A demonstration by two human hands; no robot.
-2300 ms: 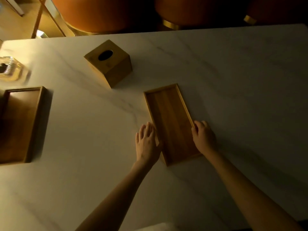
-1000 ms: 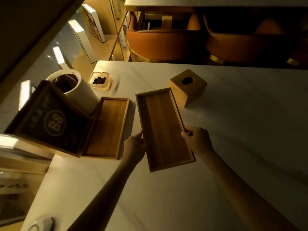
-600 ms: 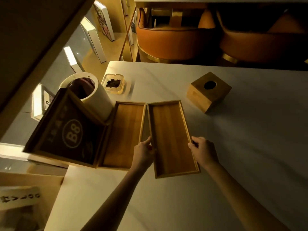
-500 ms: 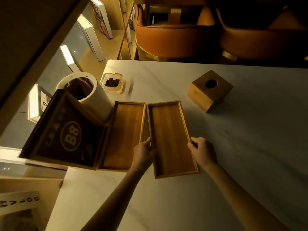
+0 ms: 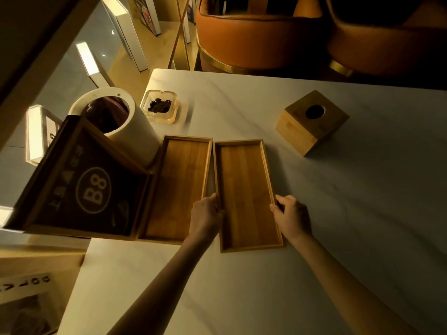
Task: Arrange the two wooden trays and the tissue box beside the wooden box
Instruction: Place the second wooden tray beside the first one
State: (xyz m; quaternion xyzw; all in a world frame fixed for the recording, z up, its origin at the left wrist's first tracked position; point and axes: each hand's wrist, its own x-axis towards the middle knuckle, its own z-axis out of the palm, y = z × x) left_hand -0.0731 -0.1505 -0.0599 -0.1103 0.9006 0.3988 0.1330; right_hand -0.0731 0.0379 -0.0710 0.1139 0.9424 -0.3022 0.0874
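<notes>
Two shallow wooden trays lie side by side on the white marble table (image 5: 314, 274). The left tray (image 5: 179, 184) sits against the wooden box (image 5: 82, 187), whose dark face reads "B8". The right tray (image 5: 246, 192) rests flat next to the left tray, with a narrow gap at the near end. My left hand (image 5: 205, 216) grips its left rim and my right hand (image 5: 291, 216) grips its right rim. The cube-shaped wooden tissue box (image 5: 312, 122), with a round hole on top, stands apart at the far right.
A white cylindrical bin (image 5: 116, 122) stands behind the wooden box. A clear glass ashtray (image 5: 160, 106) with dark bits sits at the table's far left corner. Orange chairs (image 5: 261, 35) line the far edge. The table's left edge drops off beside the wooden box.
I carried the right tray from the middle of the table over to the left tray and set it down alongside. In the last half second both hands stay on its rims.
</notes>
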